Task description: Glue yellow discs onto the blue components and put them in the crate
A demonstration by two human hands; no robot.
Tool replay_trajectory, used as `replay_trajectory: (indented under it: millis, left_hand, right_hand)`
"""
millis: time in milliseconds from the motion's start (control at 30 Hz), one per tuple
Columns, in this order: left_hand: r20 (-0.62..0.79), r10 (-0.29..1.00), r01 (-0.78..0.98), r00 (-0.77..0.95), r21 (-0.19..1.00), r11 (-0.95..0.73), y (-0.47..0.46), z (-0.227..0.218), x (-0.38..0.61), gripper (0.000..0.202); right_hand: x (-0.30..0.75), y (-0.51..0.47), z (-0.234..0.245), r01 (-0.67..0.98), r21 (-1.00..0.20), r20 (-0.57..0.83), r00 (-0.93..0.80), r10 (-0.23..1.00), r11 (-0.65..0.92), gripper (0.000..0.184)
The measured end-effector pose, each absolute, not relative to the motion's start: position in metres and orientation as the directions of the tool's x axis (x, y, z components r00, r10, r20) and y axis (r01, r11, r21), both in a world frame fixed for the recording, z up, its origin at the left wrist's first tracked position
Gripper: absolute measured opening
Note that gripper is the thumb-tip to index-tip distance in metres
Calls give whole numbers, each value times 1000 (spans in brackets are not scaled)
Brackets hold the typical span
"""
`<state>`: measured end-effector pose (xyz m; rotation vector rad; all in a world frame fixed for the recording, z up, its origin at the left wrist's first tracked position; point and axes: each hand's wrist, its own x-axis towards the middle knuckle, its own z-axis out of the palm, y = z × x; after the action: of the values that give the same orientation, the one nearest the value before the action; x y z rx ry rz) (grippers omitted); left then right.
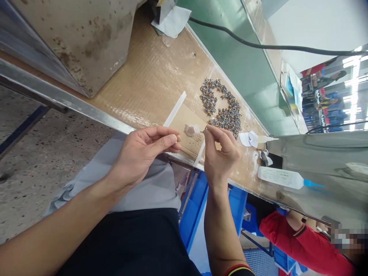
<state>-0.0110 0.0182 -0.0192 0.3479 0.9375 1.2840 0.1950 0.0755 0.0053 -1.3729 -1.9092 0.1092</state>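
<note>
My left hand (146, 151) is held above the front edge of the workbench, thumb pressed to the curled fingers. Whatever sits in that pinch, if anything, is too small to make out. My right hand (222, 151) pinches a tiny dark metal part (204, 129) between thumb and fingertip. Just beyond the fingertips, a small clear round cup (192, 130) stands on a cardboard sheet (181, 119), with tiny specks scattered beside it. Behind my right hand lies a pile of small brass-coloured parts with blue bits (227, 115), spread in a curved shape.
A clear squeeze bottle with a blue nozzle (280, 177) lies on the right, near a smaller pale nozzle tip (266, 139). A stained machine housing (86, 38) stands at the left. Blue bins (194, 214) sit under the bench. A person in a red shirt (304, 241) is at right.
</note>
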Motion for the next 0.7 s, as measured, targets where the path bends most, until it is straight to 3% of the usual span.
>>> replay_trajectory:
  millis: [300, 467, 567, 700]
  left_hand:
    - [-393, 919, -678, 18, 671, 300, 17, -20, -14, 15]
    - [-400, 909, -769, 119, 541, 339, 14, -16, -19, 13]
    - [-412, 892, -797, 184, 469, 380, 12, -13, -19, 19]
    - [-384, 898, -810, 214, 445, 383, 11, -11, -16, 21]
  right_hand:
    - [198, 73, -2, 731, -568, 499, -61, 865, 379, 13]
    - [205, 69, 2, 722, -588, 512, -18, 859, 365, 13]
    - [203, 59, 16, 654, -676, 487, 51, 872, 339, 12]
    - [190, 40, 34, 446, -852, 351, 99, 931, 274, 12]
